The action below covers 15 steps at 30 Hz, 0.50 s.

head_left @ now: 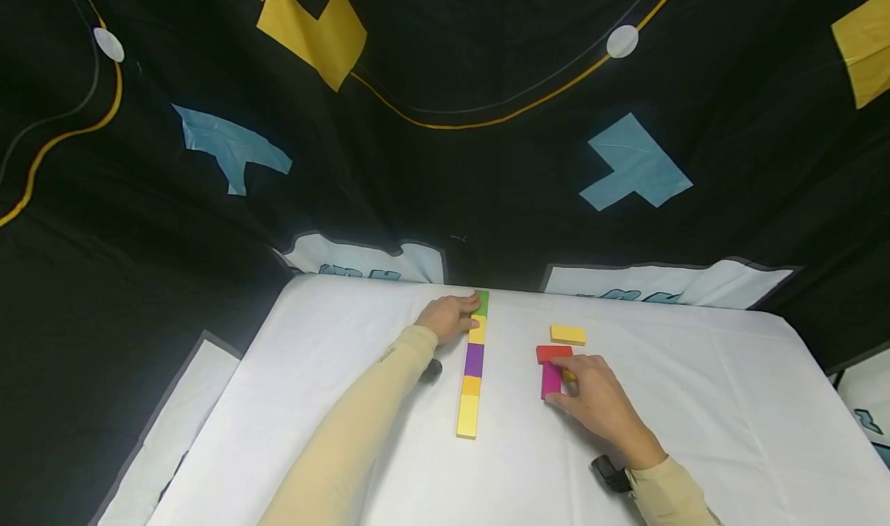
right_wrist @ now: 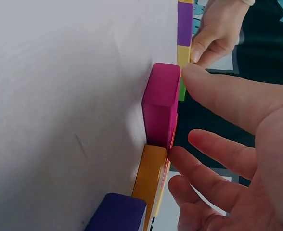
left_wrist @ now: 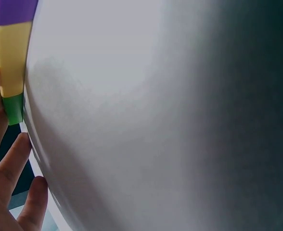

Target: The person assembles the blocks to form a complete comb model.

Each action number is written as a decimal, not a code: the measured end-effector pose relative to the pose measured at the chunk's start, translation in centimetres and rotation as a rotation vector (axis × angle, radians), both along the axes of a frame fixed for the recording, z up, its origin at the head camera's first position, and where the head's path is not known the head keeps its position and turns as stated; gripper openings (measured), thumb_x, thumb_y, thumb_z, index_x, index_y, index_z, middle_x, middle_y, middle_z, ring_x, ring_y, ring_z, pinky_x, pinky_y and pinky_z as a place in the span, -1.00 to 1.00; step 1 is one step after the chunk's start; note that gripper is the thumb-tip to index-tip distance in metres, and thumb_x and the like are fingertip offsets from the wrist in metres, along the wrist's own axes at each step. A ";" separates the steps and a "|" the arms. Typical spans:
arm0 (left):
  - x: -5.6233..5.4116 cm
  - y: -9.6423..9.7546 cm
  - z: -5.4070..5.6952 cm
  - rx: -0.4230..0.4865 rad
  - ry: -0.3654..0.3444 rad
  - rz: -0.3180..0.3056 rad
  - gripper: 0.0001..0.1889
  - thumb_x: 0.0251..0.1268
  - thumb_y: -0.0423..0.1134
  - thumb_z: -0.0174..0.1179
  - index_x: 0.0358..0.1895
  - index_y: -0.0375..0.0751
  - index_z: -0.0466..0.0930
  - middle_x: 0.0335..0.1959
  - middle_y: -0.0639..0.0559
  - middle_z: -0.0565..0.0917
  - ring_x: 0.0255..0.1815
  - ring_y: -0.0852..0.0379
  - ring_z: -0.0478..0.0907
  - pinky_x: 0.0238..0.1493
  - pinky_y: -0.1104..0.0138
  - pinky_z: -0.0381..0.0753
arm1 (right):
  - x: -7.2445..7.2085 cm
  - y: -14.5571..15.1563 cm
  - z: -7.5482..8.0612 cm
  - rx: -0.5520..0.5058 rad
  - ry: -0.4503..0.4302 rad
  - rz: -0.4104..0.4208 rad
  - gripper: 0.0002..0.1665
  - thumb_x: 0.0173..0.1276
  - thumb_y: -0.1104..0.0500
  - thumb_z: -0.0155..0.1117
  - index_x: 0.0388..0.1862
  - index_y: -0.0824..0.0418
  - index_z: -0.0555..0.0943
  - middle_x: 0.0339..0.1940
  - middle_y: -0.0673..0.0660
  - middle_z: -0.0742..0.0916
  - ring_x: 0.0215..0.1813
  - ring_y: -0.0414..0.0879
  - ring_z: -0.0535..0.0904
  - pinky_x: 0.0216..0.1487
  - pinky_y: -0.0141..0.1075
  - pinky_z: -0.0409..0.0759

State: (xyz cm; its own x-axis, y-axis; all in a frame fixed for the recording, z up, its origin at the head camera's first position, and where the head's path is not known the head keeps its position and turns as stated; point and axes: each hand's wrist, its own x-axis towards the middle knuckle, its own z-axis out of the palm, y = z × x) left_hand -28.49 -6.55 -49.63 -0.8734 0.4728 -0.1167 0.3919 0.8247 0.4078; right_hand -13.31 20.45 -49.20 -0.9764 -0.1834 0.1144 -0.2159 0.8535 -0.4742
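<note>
On the white table (head_left: 737,418), a straight row runs away from the person, blocks set end to end: pale yellow block (head_left: 467,418), small orange block (head_left: 471,386), purple block (head_left: 474,361), mid-yellow block (head_left: 479,336), then green block (head_left: 483,305) at the far end. Left hand (head_left: 448,317) is at that far end, thumb by the mid-yellow block, a finger by the green block; remaining fingers spread apart. Reads as a light touch on the row's side, not a clamp; probably serves to steady the end or keep it in line. Right hand (head_left: 599,399), well apart from the row, pinches the magenta block (head_left: 551,383) lengthwise, thumb at its near end, finger towards its far end. Likely reason for an end-to-end hold: the flank is crowded, with a loose orange block (right_wrist: 148,169) just beside it and a dark purple block (right_wrist: 117,211) further along. Red block (head_left: 554,354) lies crosswise at the magenta's far end; contact between them, cannot tell. Loose yellow block (head_left: 568,335) sits beyond the red one. Whether the magenta's underside bears on the cloth: cannot tell.
</note>
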 end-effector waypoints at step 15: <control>0.0 0.0 0.0 0.001 0.018 -0.013 -0.42 0.43 -0.02 0.24 0.46 0.01 0.40 0.51 0.17 0.33 0.51 0.01 0.29 0.50 0.12 0.27 | 0.0 -0.8 0.1 0.069 -0.064 -0.016 -0.27 0.01 0.02 0.67 0.16 0.27 0.66 -0.04 0.19 0.67 0.03 0.07 0.48 -0.09 -0.08 0.66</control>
